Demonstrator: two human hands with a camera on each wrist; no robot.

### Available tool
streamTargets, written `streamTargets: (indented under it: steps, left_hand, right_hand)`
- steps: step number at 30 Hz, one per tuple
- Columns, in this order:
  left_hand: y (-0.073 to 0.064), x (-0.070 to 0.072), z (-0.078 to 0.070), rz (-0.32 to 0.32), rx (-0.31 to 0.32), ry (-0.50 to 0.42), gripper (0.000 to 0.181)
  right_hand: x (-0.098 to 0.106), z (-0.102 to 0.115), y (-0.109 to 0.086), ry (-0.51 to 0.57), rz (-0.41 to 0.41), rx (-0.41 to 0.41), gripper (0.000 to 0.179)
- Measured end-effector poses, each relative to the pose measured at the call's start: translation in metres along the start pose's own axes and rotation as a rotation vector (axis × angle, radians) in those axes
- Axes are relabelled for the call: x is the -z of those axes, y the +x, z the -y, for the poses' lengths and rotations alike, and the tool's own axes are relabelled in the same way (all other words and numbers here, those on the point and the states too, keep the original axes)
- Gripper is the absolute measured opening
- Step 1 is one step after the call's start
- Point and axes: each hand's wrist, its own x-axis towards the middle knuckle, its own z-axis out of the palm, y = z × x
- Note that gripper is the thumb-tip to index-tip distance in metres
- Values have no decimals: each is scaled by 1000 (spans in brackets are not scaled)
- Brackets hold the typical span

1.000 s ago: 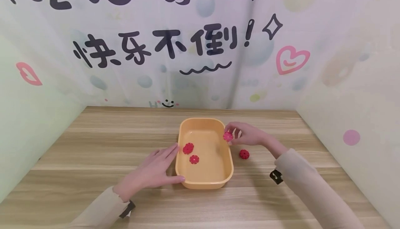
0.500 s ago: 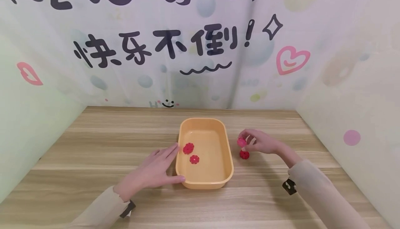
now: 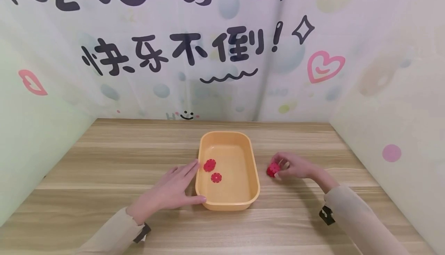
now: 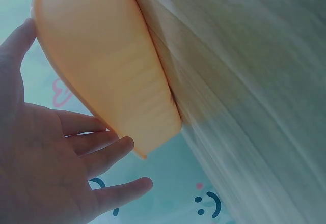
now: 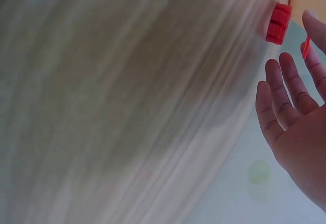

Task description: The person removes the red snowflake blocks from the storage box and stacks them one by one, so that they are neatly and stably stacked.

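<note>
A yellow-orange plastic box (image 3: pixel 227 206) stands mid-table in the head view. My left hand (image 3: pixel 168 191) rests against its left side, fingers fairly straight along the rim and thumb at the near corner. To the right of the box, my right hand (image 3: pixel 293 166) pinches a pinkish-red notched snowflake disc (image 3: pixel 274 167) between thumb and index finger. Directly below it sits a short stack of red snowflake discs (image 5: pixel 278 24) on the table, partly covered by the held one in the head view. The right wrist view shows the held disc (image 5: pixel 306 47) edge-on, apart from the stack.
Inside the box lie a pair of overlapping red discs (image 3: pixel 209 165) and a single red disc (image 3: pixel 216 177) nearer the front. A printed cloth backdrop (image 3: pixel 139 100) rises along the table's back edge, with pale walls on either side. The wooden table (image 3: pixel 114 158) surrounds the box.
My right hand has moved from over the box's right rim, right and toward me, bringing the pinched disc down to the stack. My left hand and the box have stayed put.
</note>
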Motion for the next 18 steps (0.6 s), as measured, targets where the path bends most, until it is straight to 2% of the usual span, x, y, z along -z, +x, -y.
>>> streamTargets:
  steps: [18]
  left_hand:
    - [0, -2, 2, -1, -4, 7, 96]
  right_hand:
    - [-12, -4, 3, -59, -41, -82, 33]
